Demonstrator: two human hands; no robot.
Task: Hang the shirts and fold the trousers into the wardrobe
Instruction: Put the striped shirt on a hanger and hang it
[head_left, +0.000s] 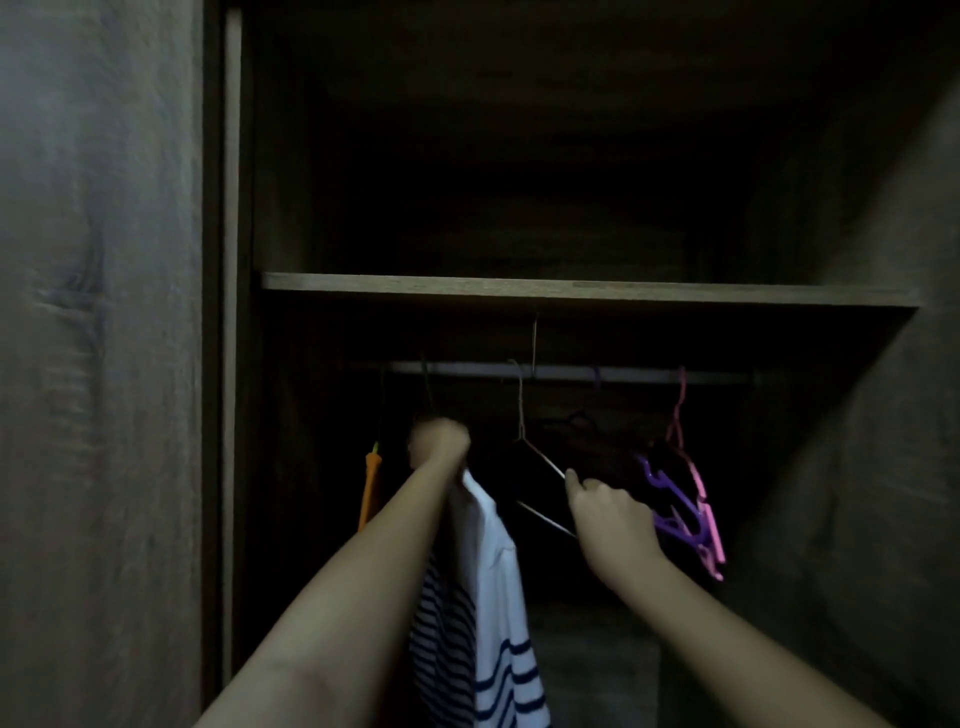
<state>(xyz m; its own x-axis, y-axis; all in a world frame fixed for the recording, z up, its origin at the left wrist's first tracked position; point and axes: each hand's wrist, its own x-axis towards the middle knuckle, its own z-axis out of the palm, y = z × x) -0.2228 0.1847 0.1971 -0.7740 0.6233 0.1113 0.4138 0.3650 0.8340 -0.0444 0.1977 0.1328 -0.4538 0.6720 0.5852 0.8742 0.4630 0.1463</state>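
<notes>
Striped white-and-navy shirt (488, 587) hangs lengthwise from the clenched left hand's grip (439, 441), just left of the thin wire hanger (540, 467) that the right hand's grip (610, 514) pinches, its hook on the metal rail (623, 373) beyond, under the wooden shelf (571, 291).

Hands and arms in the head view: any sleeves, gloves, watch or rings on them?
None visible. The left hand and right hand are bare, without gloves, rings or watch. Both forearms are uncovered to the frame's bottom edge; no sleeve shows. The dim light could hide small details.
</notes>
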